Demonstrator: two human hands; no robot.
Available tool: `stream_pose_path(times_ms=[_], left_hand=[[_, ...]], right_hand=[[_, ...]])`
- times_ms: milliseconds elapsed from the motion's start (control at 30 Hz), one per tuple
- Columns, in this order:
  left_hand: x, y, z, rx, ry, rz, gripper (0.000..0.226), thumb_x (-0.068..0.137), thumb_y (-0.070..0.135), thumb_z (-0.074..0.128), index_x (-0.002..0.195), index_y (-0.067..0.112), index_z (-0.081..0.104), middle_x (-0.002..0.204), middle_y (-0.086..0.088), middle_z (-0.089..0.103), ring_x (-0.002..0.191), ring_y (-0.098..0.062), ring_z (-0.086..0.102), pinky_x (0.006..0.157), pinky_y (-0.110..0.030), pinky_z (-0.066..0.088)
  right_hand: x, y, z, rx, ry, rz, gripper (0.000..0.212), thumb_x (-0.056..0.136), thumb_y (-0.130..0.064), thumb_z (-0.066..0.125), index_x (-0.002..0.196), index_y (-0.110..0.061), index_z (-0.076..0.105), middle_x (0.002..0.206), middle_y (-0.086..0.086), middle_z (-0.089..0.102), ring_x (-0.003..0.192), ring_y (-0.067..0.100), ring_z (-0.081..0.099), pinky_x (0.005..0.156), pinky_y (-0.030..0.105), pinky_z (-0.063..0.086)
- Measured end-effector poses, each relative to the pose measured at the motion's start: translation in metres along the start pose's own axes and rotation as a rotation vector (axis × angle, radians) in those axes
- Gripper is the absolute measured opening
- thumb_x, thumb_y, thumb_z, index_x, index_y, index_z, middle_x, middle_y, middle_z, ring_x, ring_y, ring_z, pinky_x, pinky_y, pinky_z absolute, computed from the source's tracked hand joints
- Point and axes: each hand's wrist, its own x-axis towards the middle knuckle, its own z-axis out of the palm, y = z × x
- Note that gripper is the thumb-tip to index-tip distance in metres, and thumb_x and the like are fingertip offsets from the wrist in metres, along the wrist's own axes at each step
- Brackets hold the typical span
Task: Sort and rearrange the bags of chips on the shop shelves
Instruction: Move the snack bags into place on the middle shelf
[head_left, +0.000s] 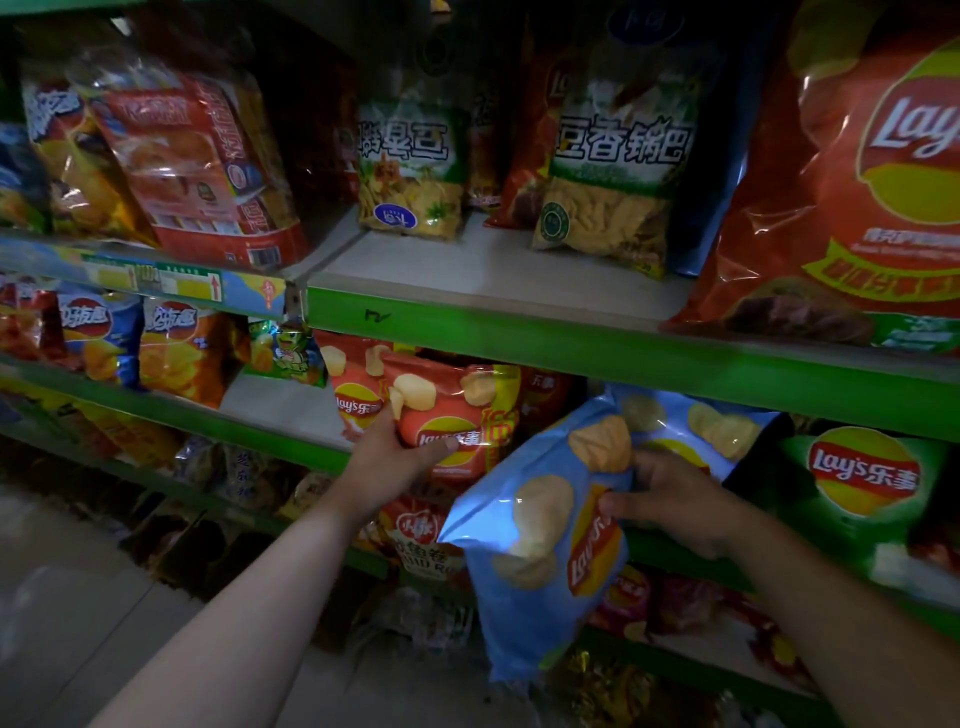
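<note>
2 hands grip bags; left hand (390, 457) holds salmon Lay's bag (452, 410); right hand (670, 496) pinches blue Lay's bag (540, 525).

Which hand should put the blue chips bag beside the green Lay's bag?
Right hand: it grips the blue bag, next to the green bag; the left hand holds the orange bag.

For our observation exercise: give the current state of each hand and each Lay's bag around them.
left hand: grips small red bag
small red bag: upright, held at middle shelf front
right hand: grips blue bag
blue bag: tilted, held off the shelves
green bag: standing on middle shelf, untouched
large red bag: leaning on upper shelf, untouched
</note>
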Motion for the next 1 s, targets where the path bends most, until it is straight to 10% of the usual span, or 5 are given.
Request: stream_pose_path(times_ms=[200,533,733,1000], left_hand=[[0.021,0.005,0.046,0.030,-0.012,-0.068,0.082,0.058,0.054,0.085,0.125,0.025,0.050,0.108,0.004,0.070,0.093,-0.020,0.069,0.064,-0.028,0.055],[0.022,0.019,0.076,0.144,-0.087,-0.141,0.037,0.093,-0.009,0.052,0.117,0.018,0.047,0.089,-0.003,0.056,0.074,-0.009,0.051,0.064,-0.024,0.045],[0.008,0.038,0.083,0.175,0.090,-0.106,0.085,0.066,0.029,0.088,0.137,0.015,0.044,0.115,-0.002,0.062,0.101,-0.018,0.060,0.089,-0.036,0.049],[-0.043,0.076,0.094,0.291,0.365,0.138,0.021,0.083,0.015,0.070,0.088,0.028,0.053,0.085,-0.002,0.066,0.071,-0.020,0.064,0.061,-0.028,0.051]], right_hand=[[-0.028,0.004,-0.004,0.030,0.116,-0.014,0.035,0.068,-0.009,0.073,0.102,-0.016,0.069,0.101,-0.001,0.076,0.094,0.018,0.072,0.073,0.025,0.057],[-0.064,-0.001,-0.002,0.020,0.300,-0.091,0.039,0.076,-0.029,0.070,0.114,-0.029,0.063,0.107,-0.020,0.072,0.095,0.004,0.070,0.072,0.016,0.055],[-0.095,0.010,-0.010,0.012,0.409,-0.135,0.038,0.083,-0.033,0.068,0.120,-0.031,0.061,0.114,-0.014,0.071,0.098,0.007,0.070,0.072,0.017,0.056],[-0.152,0.023,-0.045,0.078,0.519,-0.105,0.029,0.082,-0.030,0.068,0.110,-0.031,0.068,0.108,-0.001,0.075,0.094,0.021,0.073,0.069,0.024,0.058]])
